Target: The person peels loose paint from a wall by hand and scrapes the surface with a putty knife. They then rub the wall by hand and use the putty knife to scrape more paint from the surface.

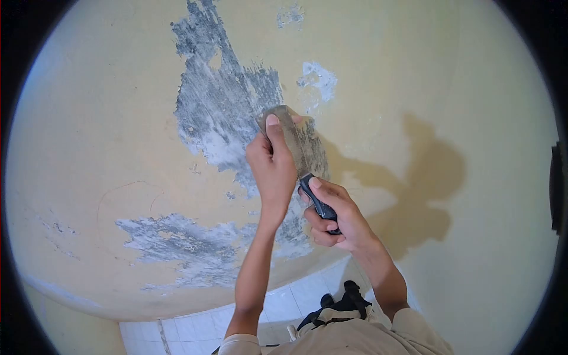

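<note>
A scraper with a black handle (321,207) and a wide, dull brownish-grey blade (290,133) lies against the wall. My right hand (343,216) is wrapped around the handle. Further up, my left hand (272,168) grips the blade, its thumb pressed on the flat face and some fingers hidden behind. Beneath the blade is a large grey patch (216,97) where the yellowish paint is gone, with ragged edges and streaky marks. Another stripped patch (189,245) spreads lower on the wall, partly behind my left forearm.
Yellowish painted wall (89,130) surrounds the patches, with a small whitish bare spot (320,80) above right. My shadow (429,183) falls on the right. White floor tiles (195,328) and my dark shoes (351,287) show below. A dark object (556,189) sits at the right edge.
</note>
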A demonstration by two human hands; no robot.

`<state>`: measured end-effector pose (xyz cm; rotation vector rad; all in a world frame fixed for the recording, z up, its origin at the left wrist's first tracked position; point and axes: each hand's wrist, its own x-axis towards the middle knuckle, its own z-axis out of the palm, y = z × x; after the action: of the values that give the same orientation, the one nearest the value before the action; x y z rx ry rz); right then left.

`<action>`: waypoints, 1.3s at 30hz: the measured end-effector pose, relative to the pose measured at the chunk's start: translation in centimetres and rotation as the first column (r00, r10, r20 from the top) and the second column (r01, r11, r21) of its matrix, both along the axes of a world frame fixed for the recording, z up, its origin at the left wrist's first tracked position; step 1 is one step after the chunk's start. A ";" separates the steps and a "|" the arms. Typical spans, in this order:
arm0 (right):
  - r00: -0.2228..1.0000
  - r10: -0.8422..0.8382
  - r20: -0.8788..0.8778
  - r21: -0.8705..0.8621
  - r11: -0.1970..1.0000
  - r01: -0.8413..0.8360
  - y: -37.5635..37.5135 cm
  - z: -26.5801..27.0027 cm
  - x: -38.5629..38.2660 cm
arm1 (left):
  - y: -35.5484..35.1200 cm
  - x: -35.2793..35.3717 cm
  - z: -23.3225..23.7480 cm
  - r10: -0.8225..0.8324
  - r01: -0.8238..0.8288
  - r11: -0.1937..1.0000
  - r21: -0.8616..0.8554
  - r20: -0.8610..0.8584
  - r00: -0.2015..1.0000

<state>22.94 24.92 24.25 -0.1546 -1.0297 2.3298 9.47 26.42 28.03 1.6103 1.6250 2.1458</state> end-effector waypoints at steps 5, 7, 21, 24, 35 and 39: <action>0.999 0.032 -0.041 0.038 0.999 -0.030 0.8 2.5 -0.2 | 0.0 0.5 2.9 -0.030 0.028 0.999 0.022 0.060 0.998; 1.000 0.011 -0.008 0.031 0.999 -0.011 -0.1 1.9 0.2 | -0.4 0.6 2.1 -0.060 0.060 0.998 0.010 0.116 0.991; 0.994 0.103 0.022 0.064 0.992 -0.105 1.4 3.0 1.6 | 0.1 1.7 3.5 -0.109 0.111 0.994 0.005 0.235 0.966; 0.993 0.105 0.061 0.050 0.993 -0.108 1.1 0.7 1.7 | 0.1 1.3 0.4 -0.071 0.078 0.996 -0.036 0.165 0.984; 0.974 0.186 0.126 0.040 0.981 -0.192 2.4 1.6 2.9 | -0.4 2.8 1.7 -0.063 0.070 0.998 -0.009 0.324 0.944; 0.981 0.122 0.148 0.078 0.988 -0.135 1.6 0.3 3.0 | -0.2 2.5 0.1 -0.026 0.041 0.998 -0.048 0.281 0.959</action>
<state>25.90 26.55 24.56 -0.2296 -1.2446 2.4118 11.96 26.26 28.09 1.2405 1.5419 2.1734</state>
